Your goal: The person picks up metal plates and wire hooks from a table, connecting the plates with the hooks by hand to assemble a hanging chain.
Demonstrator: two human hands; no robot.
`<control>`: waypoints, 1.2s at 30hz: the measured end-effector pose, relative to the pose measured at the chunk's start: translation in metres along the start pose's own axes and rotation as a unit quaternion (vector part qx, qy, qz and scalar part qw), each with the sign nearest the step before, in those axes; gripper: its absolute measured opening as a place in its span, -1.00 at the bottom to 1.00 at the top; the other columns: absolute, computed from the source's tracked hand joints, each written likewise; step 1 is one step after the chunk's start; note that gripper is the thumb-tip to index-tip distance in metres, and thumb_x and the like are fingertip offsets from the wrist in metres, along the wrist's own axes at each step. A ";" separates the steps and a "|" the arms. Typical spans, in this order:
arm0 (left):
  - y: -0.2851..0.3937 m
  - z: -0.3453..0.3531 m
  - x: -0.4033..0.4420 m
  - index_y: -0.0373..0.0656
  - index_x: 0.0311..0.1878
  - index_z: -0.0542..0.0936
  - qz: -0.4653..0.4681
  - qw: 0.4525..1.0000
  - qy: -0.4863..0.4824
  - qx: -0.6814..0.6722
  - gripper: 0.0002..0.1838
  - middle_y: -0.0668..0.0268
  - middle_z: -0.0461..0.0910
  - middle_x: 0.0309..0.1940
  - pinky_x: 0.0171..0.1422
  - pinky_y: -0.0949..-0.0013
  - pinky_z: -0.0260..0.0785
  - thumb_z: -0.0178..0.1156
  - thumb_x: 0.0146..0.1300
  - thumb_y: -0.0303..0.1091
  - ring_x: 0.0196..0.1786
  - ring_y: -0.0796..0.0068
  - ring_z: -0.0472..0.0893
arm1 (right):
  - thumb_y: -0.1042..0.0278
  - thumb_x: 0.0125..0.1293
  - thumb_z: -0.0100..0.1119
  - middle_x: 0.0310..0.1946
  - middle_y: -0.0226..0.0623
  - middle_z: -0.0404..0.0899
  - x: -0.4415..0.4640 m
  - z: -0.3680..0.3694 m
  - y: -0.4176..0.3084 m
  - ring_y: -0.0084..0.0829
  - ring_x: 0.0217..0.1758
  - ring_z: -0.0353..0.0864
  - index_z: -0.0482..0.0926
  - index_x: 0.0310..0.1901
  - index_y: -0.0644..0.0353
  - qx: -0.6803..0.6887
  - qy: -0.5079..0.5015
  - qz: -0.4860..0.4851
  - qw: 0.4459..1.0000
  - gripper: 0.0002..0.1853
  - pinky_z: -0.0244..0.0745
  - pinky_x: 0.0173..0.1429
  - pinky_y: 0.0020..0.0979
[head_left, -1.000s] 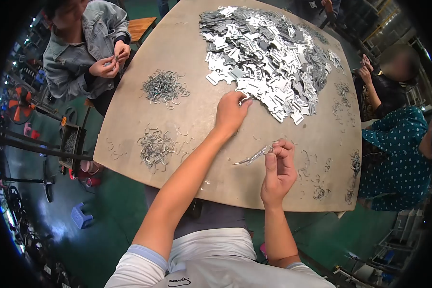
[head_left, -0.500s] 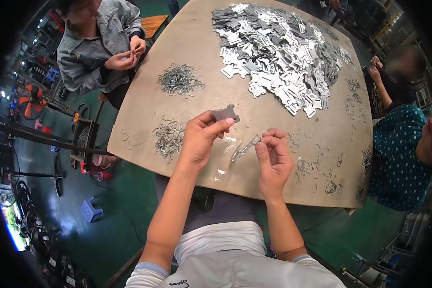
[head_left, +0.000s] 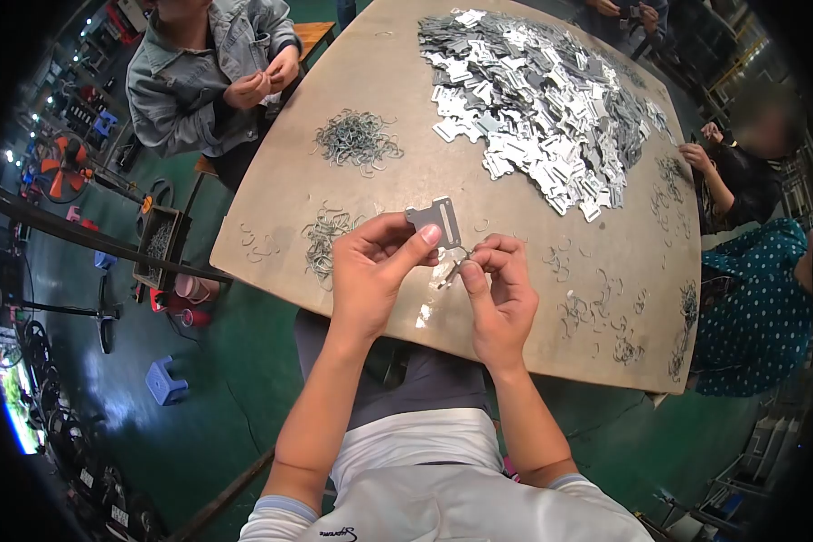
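plainly, left fingers (head_left: 414, 250) pinch metal plate (head_left: 434, 217); garment lettering (head_left: 337, 535) resembles "supreme"

In our left hand (head_left: 369, 278) we pinch a flat grey metal plate with a long slot (head_left: 432, 215); in our right hand (head_left: 501, 303), just beside it, we hold small silvery metal pieces (head_left: 454, 269), partly hidden by fingers. Beyond both hands, a large heap of grey and silvery metal plates (head_left: 542, 108) covers part of the tan table (head_left: 285, 190). Just left of our left hand lies a loose pile of curved metal wires (head_left: 323, 237).
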State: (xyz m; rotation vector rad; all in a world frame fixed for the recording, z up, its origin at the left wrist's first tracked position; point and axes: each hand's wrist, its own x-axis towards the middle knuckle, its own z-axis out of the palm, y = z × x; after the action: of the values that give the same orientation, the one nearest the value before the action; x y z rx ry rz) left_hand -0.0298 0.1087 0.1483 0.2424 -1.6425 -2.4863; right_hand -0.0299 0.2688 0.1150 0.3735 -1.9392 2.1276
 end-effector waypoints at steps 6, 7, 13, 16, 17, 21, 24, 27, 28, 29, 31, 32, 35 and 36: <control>0.005 0.004 -0.008 -0.41 -0.06 0.74 0.060 0.997 0.005 0.048 -0.82 0.23 0.77 -0.25 -0.09 0.41 0.68 0.47 0.36 -0.50 -0.22 0.51 0.75 | 0.44 0.40 0.44 -0.03 -0.28 0.54 -0.002 0.004 0.000 -0.42 0.03 0.49 0.69 -0.11 0.27 -0.038 0.014 -0.003 0.999 -0.86 0.42 0.08 -0.40; 0.005 0.004 -0.009 -0.43 -0.05 0.74 0.062 0.997 0.004 0.045 -0.80 0.23 0.77 -0.24 -0.09 0.46 0.65 0.47 0.36 -0.51 -0.22 0.55 0.74 | 0.44 0.40 0.44 -0.03 -0.28 0.54 -0.002 0.005 0.000 -0.41 0.03 0.49 0.69 -0.11 0.27 -0.042 0.017 -0.006 0.999 -0.86 0.42 0.08 -0.40; 0.002 0.004 -0.013 -0.43 -0.03 0.74 0.070 0.995 -0.007 0.075 -0.80 0.29 0.74 -0.21 -0.11 0.54 0.59 0.46 0.38 -0.51 -0.20 0.62 0.72 | 0.43 0.43 0.41 -0.03 -0.26 0.55 -0.002 0.005 0.000 -0.38 0.04 0.52 0.69 -0.13 0.28 -0.083 0.013 -0.004 0.996 -0.88 0.43 0.09 -0.38; 0.002 0.001 -0.009 -0.41 -0.04 0.75 0.079 0.993 -0.014 0.085 -0.81 0.30 0.72 -0.20 -0.11 0.54 0.56 0.46 0.39 -0.49 -0.19 0.64 0.70 | 0.41 0.48 0.35 -0.01 -0.24 0.56 0.001 0.006 -0.001 -0.39 0.04 0.54 0.70 -0.12 0.29 -0.050 0.012 0.013 0.999 -0.88 0.46 0.09 -0.39; 0.003 -0.001 -0.006 -0.41 -0.04 0.75 0.080 0.993 -0.017 0.087 -0.81 0.30 0.72 -0.20 -0.10 0.53 0.55 0.46 0.39 -0.48 -0.19 0.65 0.69 | 0.40 0.50 0.33 0.00 -0.23 0.56 0.002 0.006 -0.001 -0.40 0.04 0.55 0.71 -0.11 0.30 -0.032 0.015 0.021 0.999 -0.87 0.47 0.08 -0.39; 0.013 -0.010 0.006 -0.42 -0.06 0.74 0.129 0.976 -0.044 0.168 -0.82 0.30 0.69 -0.19 -0.05 0.51 0.50 0.46 0.38 -0.49 -0.17 0.61 0.64 | 0.35 0.56 0.26 0.02 -0.22 0.58 0.006 -0.007 0.009 -0.44 0.00 0.57 0.72 -0.06 0.29 -0.067 0.034 0.039 0.996 -0.82 0.49 0.04 -0.42; 0.024 -0.013 0.012 -0.39 -0.05 0.75 0.174 0.959 -0.062 0.214 -0.86 0.36 0.63 -0.21 -0.07 0.54 0.42 0.43 0.41 -0.54 -0.17 0.64 0.58 | 0.33 0.55 0.26 0.02 -0.24 0.59 0.005 -0.011 0.011 -0.45 -0.01 0.58 0.73 -0.05 0.27 -0.078 0.039 0.078 0.993 -0.82 0.50 0.02 -0.42; 0.028 -0.018 0.016 -0.40 -0.05 0.75 0.189 0.953 -0.063 0.229 -0.87 0.37 0.62 -0.22 -0.06 0.56 0.37 0.42 0.41 -0.55 -0.17 0.66 0.54 | 0.32 0.52 0.29 0.03 -0.25 0.59 0.001 -0.012 0.023 -0.43 -0.01 0.58 0.73 -0.02 0.24 -0.111 0.020 0.076 0.991 -0.82 0.50 0.02 -0.41; 0.030 -0.020 0.017 -0.41 -0.05 0.74 0.190 0.951 -0.059 0.236 -0.86 0.34 0.64 -0.21 -0.04 0.54 0.41 0.42 0.40 -0.54 -0.16 0.63 0.58 | 0.31 0.51 0.31 0.04 -0.24 0.58 0.000 -0.012 0.026 -0.42 0.00 0.58 0.73 0.00 0.23 -0.125 0.007 0.078 0.989 -0.80 0.50 0.03 -0.40; 0.032 -0.021 0.016 -0.42 -0.05 0.74 0.191 0.949 -0.054 0.243 -0.85 0.32 0.65 -0.20 -0.02 0.52 0.46 0.43 0.39 -0.54 -0.15 0.60 0.61 | 0.29 0.49 0.32 0.05 -0.24 0.57 0.000 -0.012 0.027 -0.40 0.01 0.58 0.72 0.03 0.22 -0.140 -0.006 0.080 0.987 -0.78 0.50 0.03 -0.39; 0.037 -0.024 0.014 -0.43 -0.06 0.73 0.189 0.949 -0.046 0.247 -0.84 0.30 0.66 -0.20 0.00 0.50 0.49 0.43 0.39 -0.54 -0.15 0.58 0.63 | 0.27 0.47 0.34 0.09 -0.15 0.56 0.001 -0.013 0.027 -0.27 0.07 0.59 0.68 0.10 0.25 -0.192 -0.047 0.114 0.974 -0.71 0.53 0.10 -0.29; 0.040 -0.025 0.011 -0.43 -0.06 0.73 0.187 0.951 -0.043 0.243 -0.85 0.30 0.66 -0.20 0.00 0.50 0.48 0.43 0.39 -0.55 -0.15 0.59 0.63 | 0.26 0.45 0.35 0.11 -0.11 0.55 0.003 -0.014 0.027 -0.21 0.11 0.60 0.66 0.13 0.26 -0.219 -0.069 0.131 0.964 -0.67 0.54 0.14 -0.23; 0.047 -0.032 0.002 -0.43 -0.07 0.72 0.178 0.955 -0.025 0.237 -0.86 0.33 0.64 -0.21 0.01 0.51 0.47 0.42 0.39 -0.56 -0.15 0.61 0.61 | 0.22 0.44 0.34 0.17 0.03 0.52 0.005 -0.030 0.077 0.01 0.24 0.55 0.59 0.22 0.33 -0.396 -0.122 0.106 0.904 -0.56 0.52 0.29 -0.05; 0.050 -0.036 -0.002 -0.43 -0.08 0.72 0.176 0.955 -0.017 0.237 -0.87 0.34 0.63 -0.22 0.01 0.52 0.46 0.42 0.39 -0.56 -0.16 0.61 0.60 | 0.21 0.44 0.33 0.18 0.06 0.52 0.014 -0.033 0.086 0.04 0.26 0.54 0.58 0.23 0.34 -0.403 -0.109 0.118 0.901 -0.54 0.50 0.32 -0.03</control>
State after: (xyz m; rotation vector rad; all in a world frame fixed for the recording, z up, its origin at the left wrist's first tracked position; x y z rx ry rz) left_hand -0.0187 0.0576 0.1801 -0.0444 -2.0663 -1.8285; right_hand -0.0735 0.2938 0.0371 0.2144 -2.8845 1.2208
